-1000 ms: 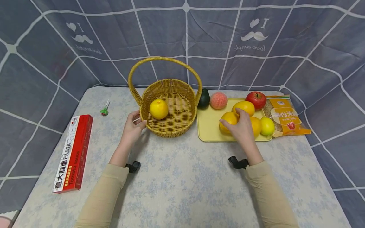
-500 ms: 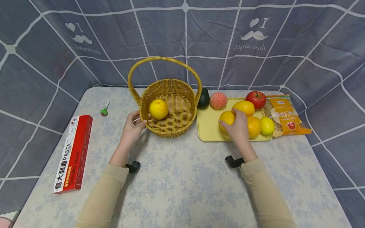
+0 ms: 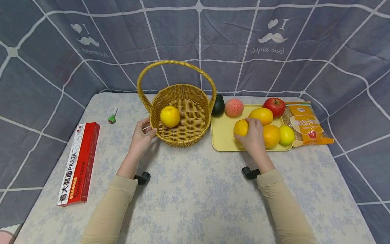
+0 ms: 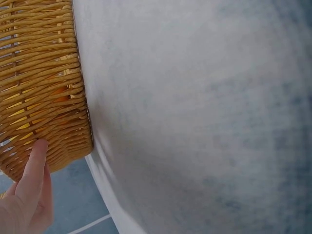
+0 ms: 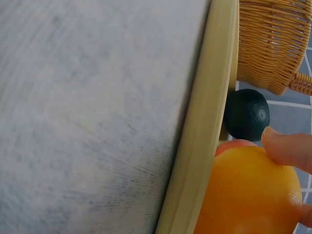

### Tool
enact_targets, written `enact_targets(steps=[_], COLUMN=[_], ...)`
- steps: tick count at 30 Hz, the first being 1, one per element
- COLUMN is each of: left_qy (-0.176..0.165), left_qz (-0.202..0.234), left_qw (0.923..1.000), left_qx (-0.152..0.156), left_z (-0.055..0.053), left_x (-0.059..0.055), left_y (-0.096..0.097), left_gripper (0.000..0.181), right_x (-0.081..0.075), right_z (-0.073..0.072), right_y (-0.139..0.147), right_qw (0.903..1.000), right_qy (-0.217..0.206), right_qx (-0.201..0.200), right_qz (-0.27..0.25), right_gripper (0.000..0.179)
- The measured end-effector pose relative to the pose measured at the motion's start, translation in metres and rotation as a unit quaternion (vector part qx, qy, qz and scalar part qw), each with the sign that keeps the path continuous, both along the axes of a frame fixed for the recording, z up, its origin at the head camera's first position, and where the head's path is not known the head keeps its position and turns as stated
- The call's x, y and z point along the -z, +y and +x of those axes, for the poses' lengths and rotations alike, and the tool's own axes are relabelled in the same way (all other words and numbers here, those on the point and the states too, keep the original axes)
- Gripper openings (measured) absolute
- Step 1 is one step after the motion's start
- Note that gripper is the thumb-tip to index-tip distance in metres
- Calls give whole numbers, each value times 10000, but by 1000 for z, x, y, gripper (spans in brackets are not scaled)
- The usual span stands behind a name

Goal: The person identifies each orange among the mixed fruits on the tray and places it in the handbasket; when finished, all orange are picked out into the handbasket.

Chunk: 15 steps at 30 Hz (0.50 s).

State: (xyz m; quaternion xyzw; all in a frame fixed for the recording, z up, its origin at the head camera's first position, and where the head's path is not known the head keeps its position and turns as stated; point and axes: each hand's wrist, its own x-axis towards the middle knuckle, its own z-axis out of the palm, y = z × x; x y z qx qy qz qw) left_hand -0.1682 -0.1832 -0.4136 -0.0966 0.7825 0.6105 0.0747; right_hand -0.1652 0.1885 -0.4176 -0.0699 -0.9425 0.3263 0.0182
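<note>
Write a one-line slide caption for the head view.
Right hand grips an orange on the yellow tray while the left hand holds the wicker basket rim.

Both arms stretched forward, beige sleeves.
Left hand (image 3: 141, 138) loosely curled (thumb up); right hand (image 3: 251, 137) cupped, fingers bent.

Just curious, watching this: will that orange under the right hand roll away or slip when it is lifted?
The orange looks round and smooth, so it could roll on the flat tray. The right hand curls round it, so slipping seems unlikely.
</note>
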Motion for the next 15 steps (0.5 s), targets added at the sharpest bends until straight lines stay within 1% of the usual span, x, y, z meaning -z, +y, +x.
enact_targets(steps=[8, 15], left_qy=[54, 52], left_qz=[62, 90], left_qw=[10000, 9999], left_qx=[12, -10], left_z=[0, -1], left_x=[0, 1], left_y=[1, 1], left_gripper=[63, 63], right_x=[3, 5], right_z=[-1, -2], right_y=[0, -1], right_qw=[9993, 9997], right_qy=[158, 33], right_qx=[-262, -179], right_qz=[229, 165], right_gripper=[68, 76])
